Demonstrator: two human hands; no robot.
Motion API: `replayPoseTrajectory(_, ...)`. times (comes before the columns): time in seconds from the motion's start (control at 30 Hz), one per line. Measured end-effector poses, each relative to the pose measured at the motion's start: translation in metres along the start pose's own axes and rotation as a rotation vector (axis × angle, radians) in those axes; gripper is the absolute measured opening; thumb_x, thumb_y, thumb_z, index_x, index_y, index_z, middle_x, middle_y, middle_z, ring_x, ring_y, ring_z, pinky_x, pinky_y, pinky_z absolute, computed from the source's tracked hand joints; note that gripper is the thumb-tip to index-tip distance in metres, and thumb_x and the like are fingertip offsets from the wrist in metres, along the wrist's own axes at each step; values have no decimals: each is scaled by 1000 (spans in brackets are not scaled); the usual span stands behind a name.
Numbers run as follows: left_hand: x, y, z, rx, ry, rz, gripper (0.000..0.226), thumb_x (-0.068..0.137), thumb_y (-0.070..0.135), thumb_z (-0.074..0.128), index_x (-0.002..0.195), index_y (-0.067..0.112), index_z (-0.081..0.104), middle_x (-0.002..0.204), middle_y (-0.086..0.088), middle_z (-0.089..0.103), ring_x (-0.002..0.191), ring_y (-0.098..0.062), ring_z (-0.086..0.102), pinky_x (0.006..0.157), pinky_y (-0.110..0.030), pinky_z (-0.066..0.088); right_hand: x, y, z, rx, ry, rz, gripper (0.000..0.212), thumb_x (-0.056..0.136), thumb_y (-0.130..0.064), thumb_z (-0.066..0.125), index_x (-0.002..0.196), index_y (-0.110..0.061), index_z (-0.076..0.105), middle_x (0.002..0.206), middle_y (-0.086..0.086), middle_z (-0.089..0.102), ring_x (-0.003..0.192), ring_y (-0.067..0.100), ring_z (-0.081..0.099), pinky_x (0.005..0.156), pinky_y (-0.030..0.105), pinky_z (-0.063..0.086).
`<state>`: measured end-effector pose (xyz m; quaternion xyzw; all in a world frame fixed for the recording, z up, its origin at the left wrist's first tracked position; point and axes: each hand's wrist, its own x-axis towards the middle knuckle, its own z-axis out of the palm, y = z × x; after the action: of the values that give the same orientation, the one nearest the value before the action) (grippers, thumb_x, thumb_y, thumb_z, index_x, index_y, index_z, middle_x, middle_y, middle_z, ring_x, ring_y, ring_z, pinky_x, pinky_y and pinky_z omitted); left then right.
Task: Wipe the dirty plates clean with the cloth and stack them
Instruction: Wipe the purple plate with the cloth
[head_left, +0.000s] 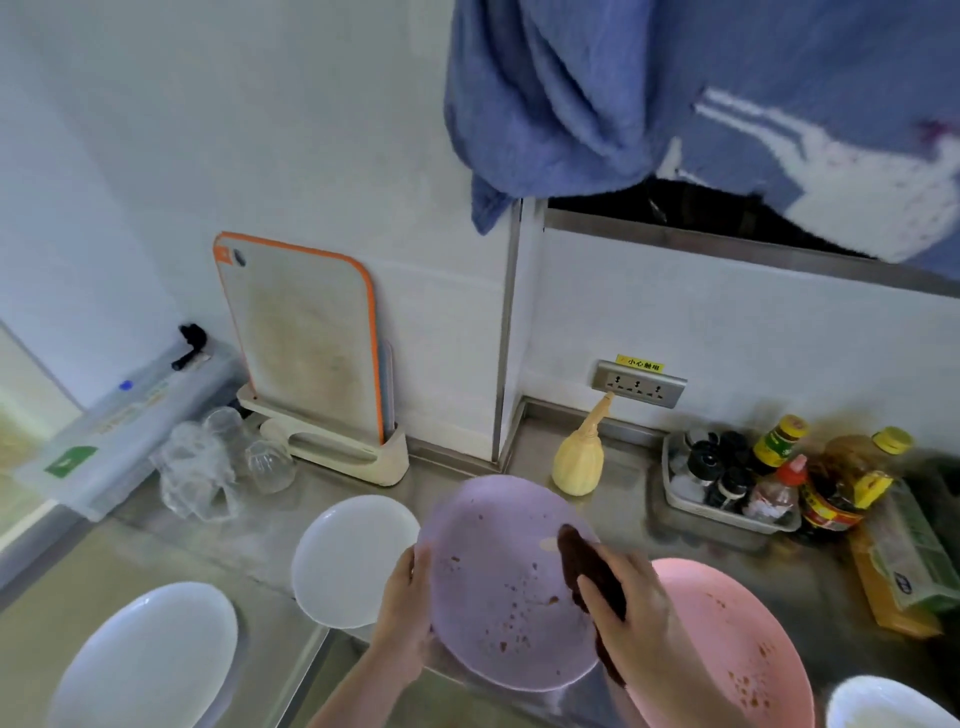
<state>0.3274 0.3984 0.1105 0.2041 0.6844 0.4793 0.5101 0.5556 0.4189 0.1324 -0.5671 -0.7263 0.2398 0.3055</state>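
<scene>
A purple plate (498, 587) with brown spots is tilted up above the steel counter; my left hand (408, 605) grips its left rim. My right hand (631, 618) presses a dark brown cloth (589, 569) against the plate's right side. A pink plate (737, 644) with brown stains lies on the counter to the right, partly behind my right hand. Clean-looking white plates lie apart: one (348, 561) just left of the purple plate, one (148, 660) at the lower left, and one (883, 704) cut off at the bottom right.
An orange-edged cutting board (306, 338) stands in a rack against the wall. Upturned glasses (223, 462) sit left of it. A yellow squeeze bottle (579, 462), a tray of jars (727, 483) and sauce bottles (841, 483) line the back right. A blue towel (649, 88) hangs overhead.
</scene>
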Motion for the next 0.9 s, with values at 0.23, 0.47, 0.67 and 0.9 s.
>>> replayPoseTrajectory(0.23, -54, 75, -12, -164, -210, 121, 28, 100, 47, 40, 106, 43, 66, 97, 14, 77, 90, -7, 72, 64, -25, 59, 51, -69, 16, -193, 291, 18, 41, 91, -21, 58, 131, -13, 54, 116, 19, 53, 104, 38, 53, 80, 45, 52)
replayPoseTrajectory(0.47, -69, 91, -6, -23, -42, 314, 35, 97, 53, 30, 106, 43, 62, 108, 15, 72, 106, -9, 64, 101, -42, 47, 66, -126, 32, -348, 305, -201, 44, 90, -32, 45, 129, -15, 55, 107, 13, 55, 82, 28, 52, 60, 38, 53)
replayPoseTrajectory(0.67, -76, 110, -16, -214, -119, 292, 39, 100, 49, 29, 103, 37, 67, 99, 11, 78, 100, -4, 70, 92, -27, 50, 18, -141, 39, -380, 132, -551, 48, 82, -41, 49, 130, -34, 52, 110, -3, 56, 87, 16, 54, 66, 27, 51)
replayPoseTrajectory(0.9, -83, 106, -7, -234, -153, 259, 35, 100, 52, 33, 110, 44, 65, 115, 16, 72, 116, -9, 62, 108, -41, 45, 53, -140, 21, -507, 284, -389, 47, 87, -30, 51, 133, -22, 51, 118, 7, 49, 89, 26, 54, 68, 34, 52)
